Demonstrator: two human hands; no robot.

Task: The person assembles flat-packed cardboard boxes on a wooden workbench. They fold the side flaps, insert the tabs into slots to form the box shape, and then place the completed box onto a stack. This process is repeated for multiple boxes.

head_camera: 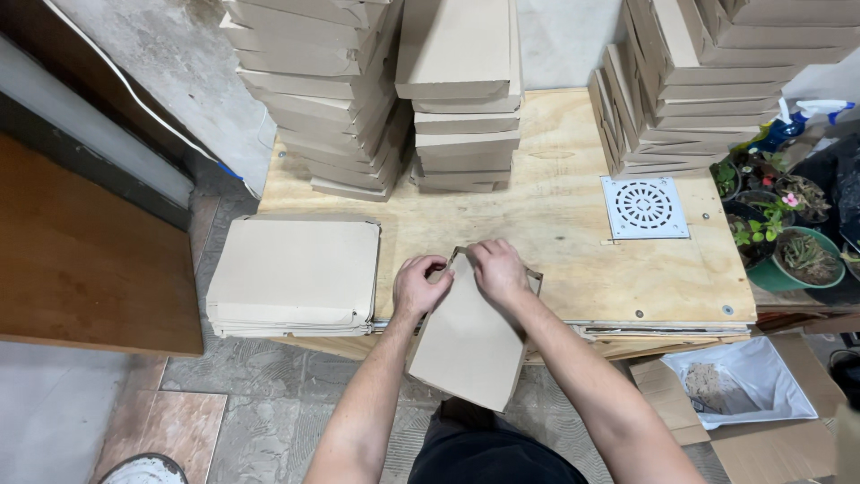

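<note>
A flat brown cardboard box blank point(468, 345) hangs over the near edge of the plywood table point(573, 215). My left hand point(419, 285) pinches its top left corner. My right hand point(498, 271) grips the top edge beside it, where a small flap is lifted between the two hands. To the left lies a low stack of flat cardboard blanks point(296, 273), jutting past the table's corner.
Tall stacks of folded cardboard boxes point(461, 99) line the back of the table. A white round-patterned drain grate point(644, 207) lies at the right. Potted plants point(788, 233) and a spray bottle stand beyond it. An open carton with a white bag point(748, 381) sits on the floor.
</note>
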